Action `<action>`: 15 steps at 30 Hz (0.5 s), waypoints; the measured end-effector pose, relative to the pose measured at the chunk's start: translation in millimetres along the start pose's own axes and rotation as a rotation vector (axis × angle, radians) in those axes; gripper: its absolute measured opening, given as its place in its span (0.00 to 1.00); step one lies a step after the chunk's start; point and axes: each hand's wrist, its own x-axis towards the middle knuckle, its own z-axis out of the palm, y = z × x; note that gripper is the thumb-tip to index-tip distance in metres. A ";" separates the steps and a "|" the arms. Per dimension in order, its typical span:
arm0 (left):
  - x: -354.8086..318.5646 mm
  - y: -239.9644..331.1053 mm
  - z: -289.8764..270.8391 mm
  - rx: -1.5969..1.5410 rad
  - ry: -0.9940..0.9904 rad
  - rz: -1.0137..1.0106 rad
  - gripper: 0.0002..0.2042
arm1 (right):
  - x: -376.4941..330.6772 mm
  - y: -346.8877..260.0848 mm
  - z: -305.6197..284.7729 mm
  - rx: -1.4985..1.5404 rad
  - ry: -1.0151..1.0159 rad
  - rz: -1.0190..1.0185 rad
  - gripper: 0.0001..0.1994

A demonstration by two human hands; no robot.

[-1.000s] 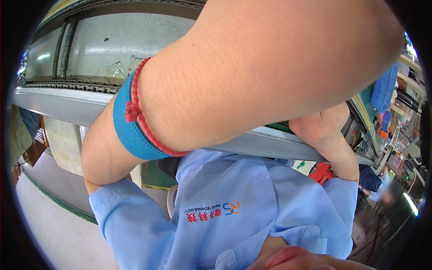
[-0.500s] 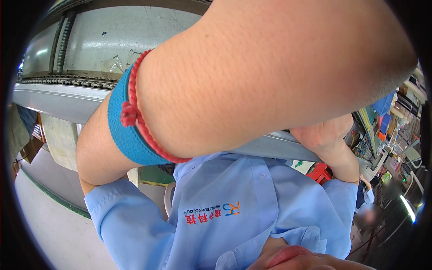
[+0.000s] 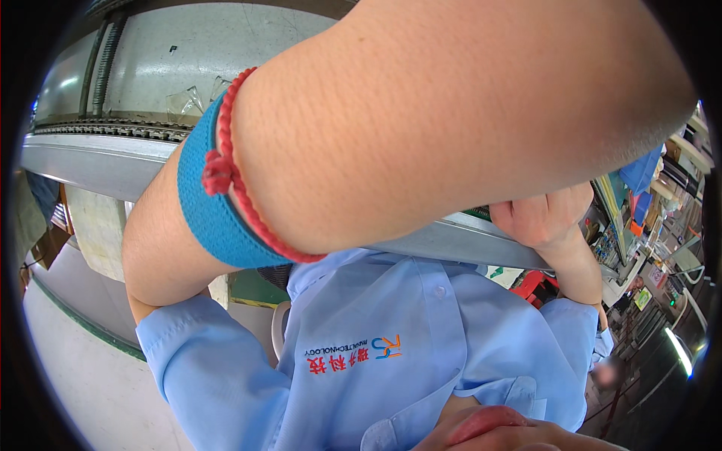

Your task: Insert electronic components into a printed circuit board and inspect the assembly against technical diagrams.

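Observation:
My left hand (image 3: 451,120) and wrist loom very large across the upper part of the picture, close to the camera. A blue elastic band (image 3: 207,192) and a red braided bracelet (image 3: 248,207) circle the wrist. The fingers of that hand lie out of sight, so what they touch is hidden. Farther off on the right, my right hand (image 3: 543,218) is at the grey metal rail (image 3: 451,244), its fingers curled in with the knuckles showing. Part of it is covered by the left arm, and whatever its fingers grip is hidden.
Beyond the rail at left run a roller chain (image 3: 113,129) and a threaded rod (image 3: 107,68) beside a pale panel (image 3: 233,52). Clear plastic scraps (image 3: 186,104) lie there. A red stool (image 3: 535,287) stands below the rail; cluttered benches (image 3: 624,218) fill the right side.
My left arm has shifted slightly upward in the picture. More of my right hand's knuckles show beneath it; that hand stays at the rail.

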 end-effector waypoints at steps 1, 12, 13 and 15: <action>-0.2 -0.2 0.1 -0.003 0.000 0.000 0.06 | -0.5 0.1 -0.4 0.022 -0.010 0.007 0.11; -0.5 -1.5 1.7 -0.029 -0.003 0.001 0.06 | 1.9 5.9 -2.9 0.066 -0.041 0.011 0.12; -0.5 -1.6 1.9 -0.031 -0.003 0.001 0.06 | 1.8 6.4 -2.6 0.067 -0.038 0.012 0.12; -0.6 -1.8 2.3 -0.036 -0.003 0.001 0.06 | 2.1 6.5 -3.0 0.081 -0.035 0.011 0.12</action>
